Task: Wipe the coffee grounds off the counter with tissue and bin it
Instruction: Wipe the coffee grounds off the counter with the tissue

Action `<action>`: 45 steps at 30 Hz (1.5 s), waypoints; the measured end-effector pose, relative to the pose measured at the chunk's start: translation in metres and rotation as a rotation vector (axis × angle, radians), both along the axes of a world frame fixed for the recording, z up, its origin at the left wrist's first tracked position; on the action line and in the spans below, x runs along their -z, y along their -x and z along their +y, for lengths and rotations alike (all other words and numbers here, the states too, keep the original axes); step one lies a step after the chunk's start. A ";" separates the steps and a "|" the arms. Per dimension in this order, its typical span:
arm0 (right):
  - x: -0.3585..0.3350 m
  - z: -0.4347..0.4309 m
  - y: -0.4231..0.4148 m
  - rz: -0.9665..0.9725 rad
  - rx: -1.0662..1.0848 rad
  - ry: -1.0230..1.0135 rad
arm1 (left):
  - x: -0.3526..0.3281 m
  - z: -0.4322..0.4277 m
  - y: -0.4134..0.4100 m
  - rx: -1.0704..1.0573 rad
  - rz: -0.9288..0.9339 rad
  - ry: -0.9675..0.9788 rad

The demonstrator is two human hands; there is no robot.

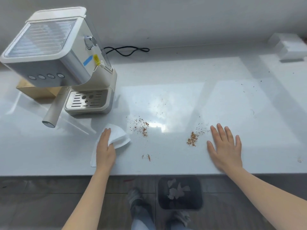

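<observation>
the tissue (pixel 116 138), white and partly folded, lies on the pale counter (pixel 182 163) just in front of the coffee machine (pixel 63 60), a little to the right of its drip tray (pixel 88 101). the left hand (pixel 105 150) rests on top of it with fingers straight and together, pressing it down. the paper bunches up at the thumb's side, and whether the thumb pinches it cannot be told.

the coffee grounds (pixel 192 139) lie in separate brown patches to the right of the machine. one loose scatter is just beside the tissue, a denser heap is farther right, a small streak is nearer the counter's front edge, and a faint dusting sits farther back. the right hand (pixel 226 146) lies flat on the counter still farther right of the machine, just beyond the denser heap, fingers spread and holding nothing.

the bin (pixel 180 193), dark and square, stands on the floor below the counter's front edge, right of the machine, with crumpled white paper inside. a pale handle (pixel 54 108) sticks out from the machine's front left. a black cable (pixel 126 50) loops behind the machine to its right.
</observation>
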State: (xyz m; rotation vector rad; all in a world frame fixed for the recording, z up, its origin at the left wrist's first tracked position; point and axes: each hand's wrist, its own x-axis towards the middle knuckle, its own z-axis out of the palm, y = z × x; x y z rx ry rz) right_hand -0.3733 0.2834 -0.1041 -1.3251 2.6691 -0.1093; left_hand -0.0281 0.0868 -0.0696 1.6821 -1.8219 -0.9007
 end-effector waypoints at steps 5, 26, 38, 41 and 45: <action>0.000 0.000 0.000 0.000 -0.001 0.007 | -0.038 -0.031 -0.037 -0.204 0.052 0.148; -0.008 -0.001 -0.003 0.002 0.000 -0.017 | 0.010 0.020 0.002 -0.044 -0.412 -0.136; -0.009 -0.001 -0.004 -0.008 0.008 -0.007 | 0.033 0.007 -0.027 0.044 -0.642 0.047; -0.010 -0.001 -0.004 -0.007 0.004 -0.010 | 0.027 -0.005 -0.018 0.002 -0.677 0.052; -0.010 -0.001 -0.004 0.011 0.001 -0.024 | 0.033 -0.012 -0.021 0.086 -0.721 0.088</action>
